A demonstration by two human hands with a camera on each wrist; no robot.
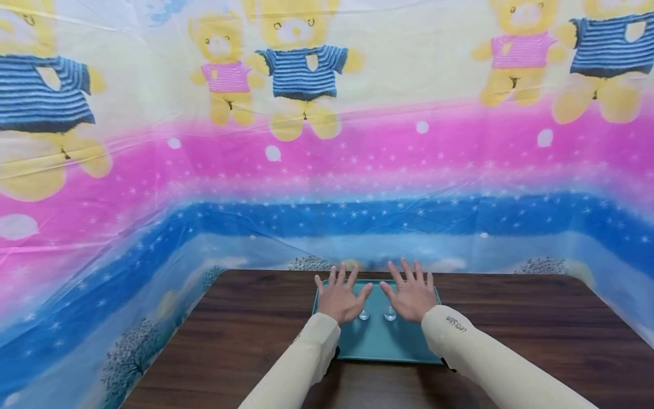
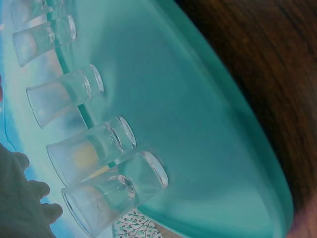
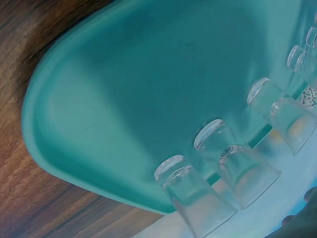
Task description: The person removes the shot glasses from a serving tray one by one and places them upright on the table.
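Note:
Over a teal tray (image 1: 383,346) both hands are held out with spread fingers: the left hand (image 1: 339,300) above its left side, the right hand (image 1: 413,296) above its right. Several small clear glasses stand upright on the tray; in the head view one glass (image 1: 364,314) shows by the left thumb and another glass (image 1: 390,312) under the right thumb, the others hidden by the hands. A row of glasses (image 2: 64,96) crosses the left wrist view, with left fingertips (image 2: 39,188) at its edge. The right wrist view also has glasses (image 3: 250,176), and right fingertips (image 3: 287,219) in its lower corner. Neither hand holds anything.
The tray lies on a dark wooden table (image 1: 245,329) near its far edge. Behind and to the sides hangs a curtain (image 1: 388,147) printed with bears, pink and blue bands and snowflakes. Long pale sleeves cover both arms.

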